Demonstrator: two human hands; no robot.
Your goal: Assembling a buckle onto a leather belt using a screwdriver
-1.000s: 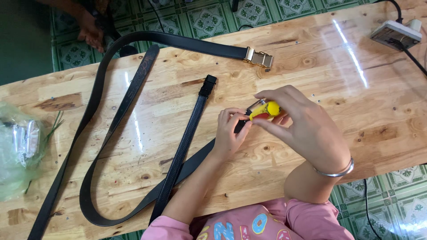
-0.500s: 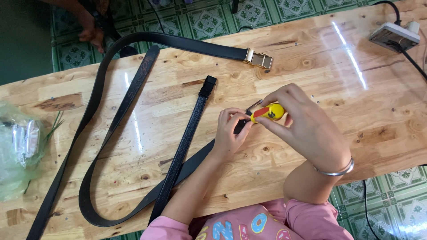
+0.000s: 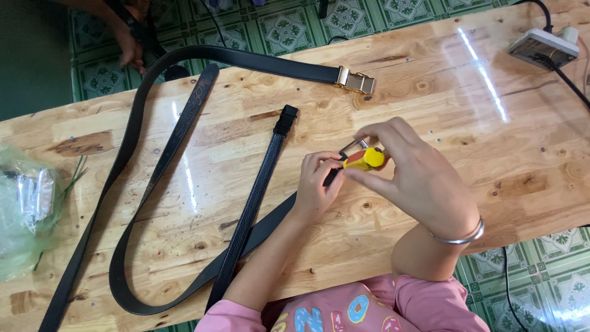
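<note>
A wooden table [image 3: 467, 203] fills most of the view, standing on a green patterned floor [image 3: 283, 24]. Across it lies a long black belt [image 3: 132, 141] that loops round near the front edge and ends in a gold buckle [image 3: 355, 80] toward the far side. A second, narrower black belt [image 3: 255, 203] runs from the front edge up to a square black tip, and another strap end passes under the left hand [image 3: 314, 187]. That hand is curled, its fingertips pressed down on the strap end where a small metal buckle [image 3: 352, 146] sits. The right hand [image 3: 412, 178], a silver bracelet [image 3: 458, 237] on its wrist, is closed loosely with thumb and fingers pinching a yellow and red screwdriver [image 3: 365, 159]; its tip seems to meet the small buckle, though fingers hide the contact. A clear plastic bag [image 3: 24, 203] lies at the left edge, a white power strip [image 3: 544, 48] at the far right corner.
</note>
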